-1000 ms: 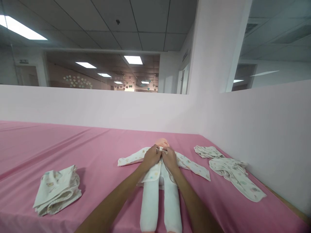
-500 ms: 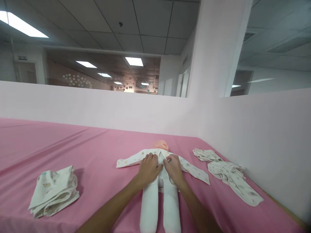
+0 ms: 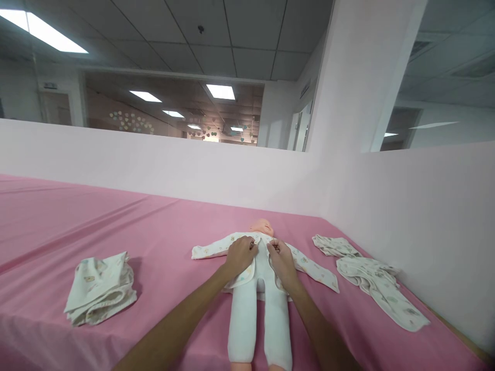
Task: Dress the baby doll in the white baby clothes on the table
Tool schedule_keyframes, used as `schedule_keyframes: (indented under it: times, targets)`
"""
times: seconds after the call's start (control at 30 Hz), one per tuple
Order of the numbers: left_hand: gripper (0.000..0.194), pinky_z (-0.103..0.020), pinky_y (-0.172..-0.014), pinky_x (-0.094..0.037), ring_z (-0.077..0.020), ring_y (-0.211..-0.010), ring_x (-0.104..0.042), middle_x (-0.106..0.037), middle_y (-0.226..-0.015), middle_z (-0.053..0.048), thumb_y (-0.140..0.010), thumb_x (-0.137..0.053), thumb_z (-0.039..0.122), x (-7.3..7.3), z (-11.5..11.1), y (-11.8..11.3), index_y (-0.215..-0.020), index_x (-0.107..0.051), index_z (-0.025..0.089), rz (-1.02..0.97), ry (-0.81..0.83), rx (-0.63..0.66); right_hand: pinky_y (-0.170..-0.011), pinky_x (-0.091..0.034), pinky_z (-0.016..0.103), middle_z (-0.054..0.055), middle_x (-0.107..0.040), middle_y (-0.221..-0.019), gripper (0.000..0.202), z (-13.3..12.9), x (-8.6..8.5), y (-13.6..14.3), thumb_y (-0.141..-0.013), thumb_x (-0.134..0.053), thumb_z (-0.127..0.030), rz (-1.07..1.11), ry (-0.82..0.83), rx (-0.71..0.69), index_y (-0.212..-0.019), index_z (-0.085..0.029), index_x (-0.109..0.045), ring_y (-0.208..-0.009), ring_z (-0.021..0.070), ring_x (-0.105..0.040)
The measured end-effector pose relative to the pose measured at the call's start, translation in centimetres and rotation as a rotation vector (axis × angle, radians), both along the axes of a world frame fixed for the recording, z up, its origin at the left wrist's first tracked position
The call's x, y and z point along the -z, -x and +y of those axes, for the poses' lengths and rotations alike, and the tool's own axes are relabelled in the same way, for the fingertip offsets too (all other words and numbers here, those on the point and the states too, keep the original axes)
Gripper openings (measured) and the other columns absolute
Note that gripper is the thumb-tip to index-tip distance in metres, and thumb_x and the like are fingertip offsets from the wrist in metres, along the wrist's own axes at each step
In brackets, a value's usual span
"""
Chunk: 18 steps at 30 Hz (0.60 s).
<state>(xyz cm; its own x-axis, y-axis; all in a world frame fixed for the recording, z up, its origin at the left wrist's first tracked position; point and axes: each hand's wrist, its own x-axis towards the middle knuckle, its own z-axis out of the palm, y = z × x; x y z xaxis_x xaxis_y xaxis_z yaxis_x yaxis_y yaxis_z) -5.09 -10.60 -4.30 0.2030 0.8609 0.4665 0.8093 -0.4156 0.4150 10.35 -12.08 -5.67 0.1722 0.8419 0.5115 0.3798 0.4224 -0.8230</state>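
Note:
A baby doll lies on its back, head toward the wall, in white leggings with its feet at the bottom edge. A white patterned long-sleeved top is spread around it, sleeves stretched to both sides, its front parted over the chest. My left hand is closed on the top's left front edge. Pinched at the opposite front edge is my right hand. Between my hands the doll's white chest shows.
A folded patterned cloth sits at left on the pink sheet. Crumpled patterned garments lie at right near the side wall. The back wall has windows above it.
My hands have moved apart, drawing the top's front edges outward and showing more of the doll's chest. The view has shifted slightly, and the doll's feet now show at the bottom.

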Motion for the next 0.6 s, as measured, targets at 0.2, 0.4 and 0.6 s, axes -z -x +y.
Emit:
schedule_keyframes:
  times: [0.2,0.4,0.6]
  targets:
    - [0.029,-0.028,-0.063,-0.031,-0.02,-0.07,-0.057,-0.062,-0.072,-0.003,-0.092,-0.044,0.025,0.09,0.36,0.26,-0.064,-0.051,0.02,-0.019,-0.01,0.013,-0.08,-0.046,0.033,0.005,-0.068,-0.088,0.017,0.13,-0.24,0.18,-0.07,-0.054,-0.029,-0.083,-0.002,0.004,-0.082,-0.021,-0.063,-0.085,0.0218,-0.061]
    - [0.026,-0.027,-0.064,-0.033,-0.0206,-0.075,-0.06,-0.068,-0.079,-0.003,-0.093,-0.044,0.026,0.3,0.62,0.3,-0.075,-0.061,0.02,-0.057,-0.047,0.026,-0.087,-0.043,0.035,0.006,-0.068,-0.092,0.02,0.0,-0.39,0.14,-0.07,-0.048,-0.024,-0.134,-0.022,0.001,-0.081,-0.021,-0.065,-0.092,0.0233,-0.06]
    - [0.029,-0.027,-0.066,-0.037,-0.0195,-0.076,-0.062,-0.071,-0.083,-0.003,-0.096,-0.042,0.025,0.13,0.43,0.37,-0.081,-0.066,0.02,-0.086,-0.081,0.06,-0.073,-0.045,0.031,0.003,-0.07,-0.086,0.025,-0.63,-0.7,0.31,-0.081,-0.047,-0.033,-0.094,0.013,-0.02,-0.089,-0.02,-0.068,-0.074,0.0197,-0.06]
